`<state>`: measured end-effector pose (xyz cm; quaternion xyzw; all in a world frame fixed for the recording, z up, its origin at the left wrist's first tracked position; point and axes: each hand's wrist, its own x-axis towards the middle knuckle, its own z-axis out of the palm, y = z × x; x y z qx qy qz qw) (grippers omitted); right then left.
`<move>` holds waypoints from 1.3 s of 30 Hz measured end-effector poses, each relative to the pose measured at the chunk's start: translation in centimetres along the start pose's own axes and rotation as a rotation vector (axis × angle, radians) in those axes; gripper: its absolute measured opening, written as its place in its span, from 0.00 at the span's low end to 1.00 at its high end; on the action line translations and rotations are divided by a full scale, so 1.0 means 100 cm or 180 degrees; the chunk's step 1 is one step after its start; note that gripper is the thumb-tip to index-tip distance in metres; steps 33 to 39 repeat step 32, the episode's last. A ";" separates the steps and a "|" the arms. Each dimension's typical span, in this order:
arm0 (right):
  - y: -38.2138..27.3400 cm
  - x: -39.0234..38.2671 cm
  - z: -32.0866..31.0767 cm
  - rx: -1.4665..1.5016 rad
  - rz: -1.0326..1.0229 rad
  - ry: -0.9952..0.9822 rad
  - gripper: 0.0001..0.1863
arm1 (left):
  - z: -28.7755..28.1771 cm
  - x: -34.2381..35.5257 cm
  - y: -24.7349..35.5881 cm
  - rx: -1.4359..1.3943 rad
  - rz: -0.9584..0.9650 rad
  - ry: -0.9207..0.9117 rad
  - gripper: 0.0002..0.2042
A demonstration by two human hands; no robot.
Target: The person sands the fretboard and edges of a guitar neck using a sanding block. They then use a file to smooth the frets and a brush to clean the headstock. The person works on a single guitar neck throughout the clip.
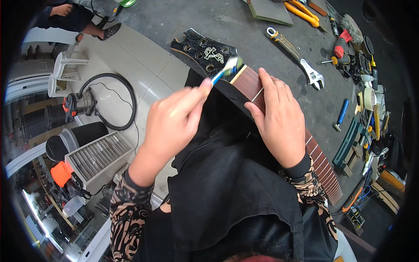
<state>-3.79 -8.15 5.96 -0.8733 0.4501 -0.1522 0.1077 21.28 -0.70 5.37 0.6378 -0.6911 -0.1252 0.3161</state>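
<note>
A guitar neck [248, 83] with a reddish fretboard lies slanted across the edge of a grey workbench [244, 30], its black headstock [203, 52] with a pale inlay pointing up-left. My left hand [172, 122] grips a blue and white toothbrush [224, 70], whose bristles sit at the nut end of the fretboard. My right hand [279, 118] lies flat over the fretboard and presses the neck down. A black apron covers my lap beneath both hands.
An adjustable wrench [297, 56], a small hammer [340, 114], yellow pliers [301, 11] and several other tools crowd the bench's right side. On the tiled floor to the left stand a vacuum with a black hose [91, 102], white plastic stools [65, 65] and another person's feet [102, 30].
</note>
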 end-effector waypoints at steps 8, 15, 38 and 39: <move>0.000 0.000 0.001 -0.0006 0.0014 0.0006 0.45 | -0.005 -0.004 0.002 0.0070 -0.0018 -0.0081 0.17; 0.000 0.000 0.001 -0.0046 0.0040 0.0021 0.45 | -0.009 -0.003 0.000 0.0015 -0.0009 -0.0145 0.17; 0.000 -0.001 0.001 -0.0030 0.0092 -0.0062 0.43 | -0.009 -0.003 -0.013 0.0322 0.0197 -0.0244 0.25; 0.000 -0.001 0.001 -0.0030 0.0092 -0.0062 0.43 | -0.009 -0.003 -0.013 0.0322 0.0197 -0.0244 0.25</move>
